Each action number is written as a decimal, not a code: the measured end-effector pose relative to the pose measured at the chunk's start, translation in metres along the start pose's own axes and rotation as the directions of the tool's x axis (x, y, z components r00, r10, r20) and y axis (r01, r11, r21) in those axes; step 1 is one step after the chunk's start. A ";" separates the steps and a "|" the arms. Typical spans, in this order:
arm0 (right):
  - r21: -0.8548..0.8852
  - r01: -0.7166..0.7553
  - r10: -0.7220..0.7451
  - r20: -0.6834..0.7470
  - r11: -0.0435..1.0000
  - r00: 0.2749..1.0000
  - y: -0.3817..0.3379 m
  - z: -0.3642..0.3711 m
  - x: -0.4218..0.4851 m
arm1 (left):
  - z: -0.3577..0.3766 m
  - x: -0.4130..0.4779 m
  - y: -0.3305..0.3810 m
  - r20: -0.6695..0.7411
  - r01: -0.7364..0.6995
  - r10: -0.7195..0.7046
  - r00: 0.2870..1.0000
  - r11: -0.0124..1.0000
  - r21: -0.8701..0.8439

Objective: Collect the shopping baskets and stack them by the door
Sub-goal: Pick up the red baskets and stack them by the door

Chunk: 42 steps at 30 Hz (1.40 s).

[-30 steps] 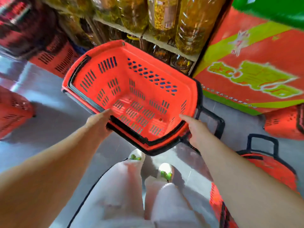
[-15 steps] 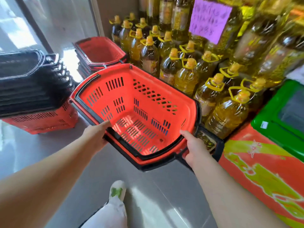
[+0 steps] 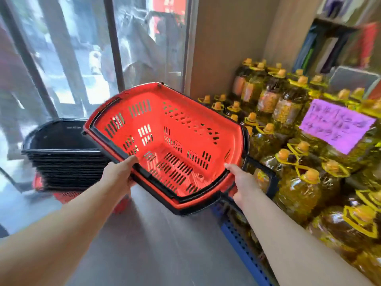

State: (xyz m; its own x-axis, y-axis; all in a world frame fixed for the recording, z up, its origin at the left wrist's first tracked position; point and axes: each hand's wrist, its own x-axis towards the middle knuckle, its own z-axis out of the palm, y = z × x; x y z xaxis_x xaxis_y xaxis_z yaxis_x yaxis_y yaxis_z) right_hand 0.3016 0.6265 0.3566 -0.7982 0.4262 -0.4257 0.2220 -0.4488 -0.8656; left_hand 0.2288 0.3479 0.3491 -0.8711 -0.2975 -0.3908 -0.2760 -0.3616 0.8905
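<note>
The glass door (image 3: 99, 50) is standing behind a stack of black plastic baskets (image 3: 61, 159). A slotted red plastic shopping basket (image 3: 171, 145) is hanging tilted in the air, right of that stack. The left hand (image 3: 119, 176) and right hand (image 3: 245, 184) are each gripping its near rim.

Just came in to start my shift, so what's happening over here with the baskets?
A person is carrying an empty red basket, gripping its near rim with the left hand and the right hand. It is held tilted in the air, not yet set down. Just to its left, by the glass door, stands a stack of black baskets on the floor. Bottles of cooking oil crowd the right side.
</note>
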 end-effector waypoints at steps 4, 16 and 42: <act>0.008 0.037 -0.038 0.084 0.999 0.996 -0.014 0.082 0.033 | -0.009 0.055 0.051 -0.021 -0.061 0.060 0.998 0.997 -0.049; -0.083 0.003 0.031 0.413 0.997 0.910 -0.032 0.286 0.153 | -0.054 0.191 0.140 -0.248 -0.188 0.138 0.959 0.963 -0.191; -0.432 -0.131 0.347 0.470 0.892 0.811 0.034 0.564 0.318 | -0.129 0.419 0.194 -0.580 -0.109 -0.024 0.814 0.975 -0.193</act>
State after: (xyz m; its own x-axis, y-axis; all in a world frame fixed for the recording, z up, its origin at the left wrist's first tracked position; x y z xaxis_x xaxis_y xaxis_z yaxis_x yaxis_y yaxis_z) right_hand -0.2602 0.3042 0.3407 -0.8341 -0.1793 -0.5217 0.5446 -0.1171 -0.8305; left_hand -0.1376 0.0396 0.3280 -0.4670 -0.7462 -0.4744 -0.0956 -0.4907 0.8661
